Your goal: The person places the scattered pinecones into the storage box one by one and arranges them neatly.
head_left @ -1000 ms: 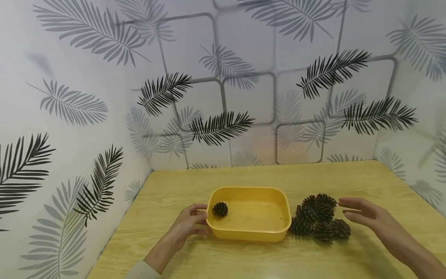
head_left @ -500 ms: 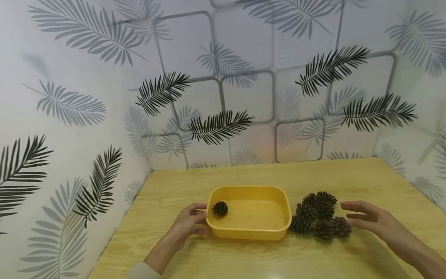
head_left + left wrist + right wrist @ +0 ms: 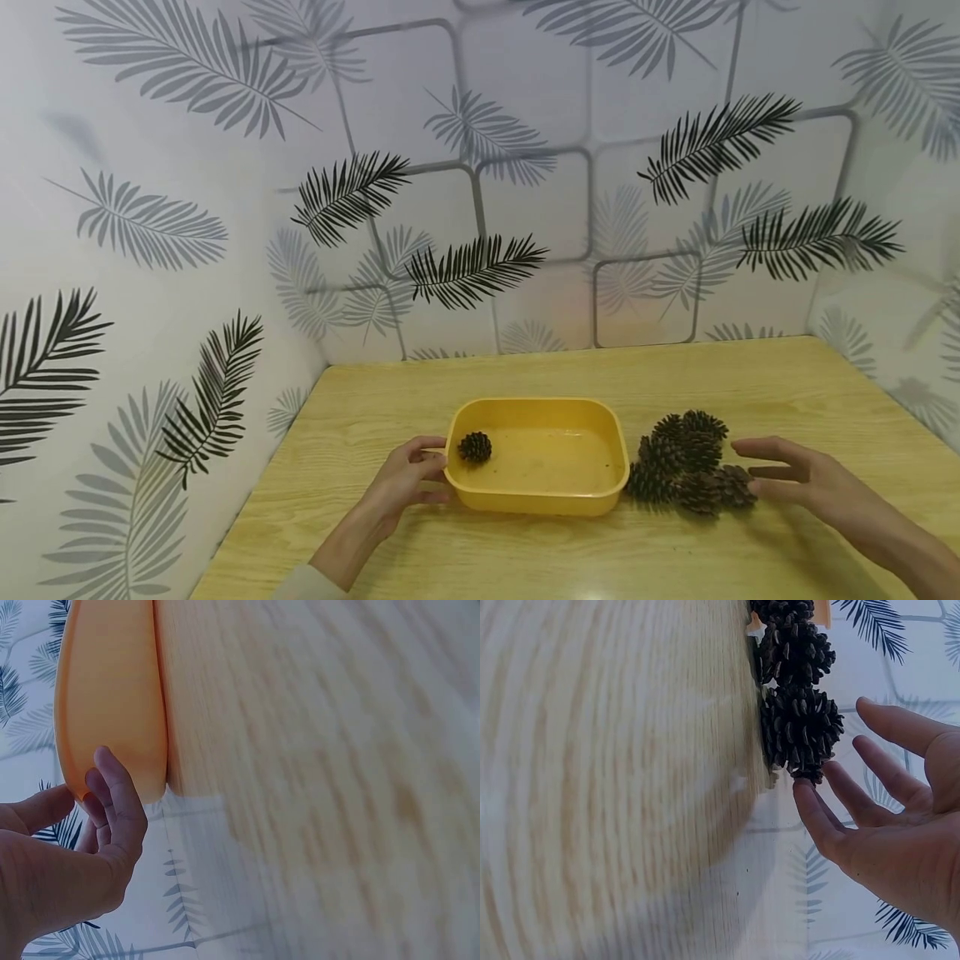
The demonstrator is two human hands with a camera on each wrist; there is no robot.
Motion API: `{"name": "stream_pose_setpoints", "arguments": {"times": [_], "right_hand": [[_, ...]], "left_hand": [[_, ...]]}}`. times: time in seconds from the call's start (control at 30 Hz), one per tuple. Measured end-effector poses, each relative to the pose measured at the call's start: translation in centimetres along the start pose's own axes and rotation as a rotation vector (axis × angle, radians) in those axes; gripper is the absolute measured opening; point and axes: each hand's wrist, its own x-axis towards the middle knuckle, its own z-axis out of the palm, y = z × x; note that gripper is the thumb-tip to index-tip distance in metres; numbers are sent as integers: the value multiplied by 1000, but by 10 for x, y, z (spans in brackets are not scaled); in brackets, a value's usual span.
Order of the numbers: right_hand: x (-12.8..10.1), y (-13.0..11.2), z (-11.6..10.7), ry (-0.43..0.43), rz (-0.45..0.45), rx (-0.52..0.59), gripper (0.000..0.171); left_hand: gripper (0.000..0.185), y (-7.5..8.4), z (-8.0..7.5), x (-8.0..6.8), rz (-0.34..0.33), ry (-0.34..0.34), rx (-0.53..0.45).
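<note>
Head view showed that we pinched the tray (image 3: 543, 504) with our left hand (image 3: 408, 477), while our right hand (image 3: 813, 482), spread wide by the cones (image 3: 697, 454), needed gentle closing.

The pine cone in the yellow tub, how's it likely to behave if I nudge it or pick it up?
The pine cone would probably roll or rock if nudged, being roundish and on the flat floor of the yellow tub. Its woody look suggests it's light and stiff. Its jagged, scaly surface probably won't slip easily.
</note>
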Motion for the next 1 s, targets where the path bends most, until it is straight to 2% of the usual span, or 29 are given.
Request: {"name": "stream_pose_setpoints", "arguments": {"times": [0.2, 0.43, 1.0], "right_hand": [[3, 0, 2, 0, -33, -36, 63], [3, 1, 5, -27, -14, -10, 59], [7, 4, 12, 17, -35, -97, 54]], "left_hand": [[41, 0, -1, 0, 9, -1, 3], [43, -3, -1, -1, 4, -13, -2], [43, -1, -1, 0, 8, -7, 5]]}}
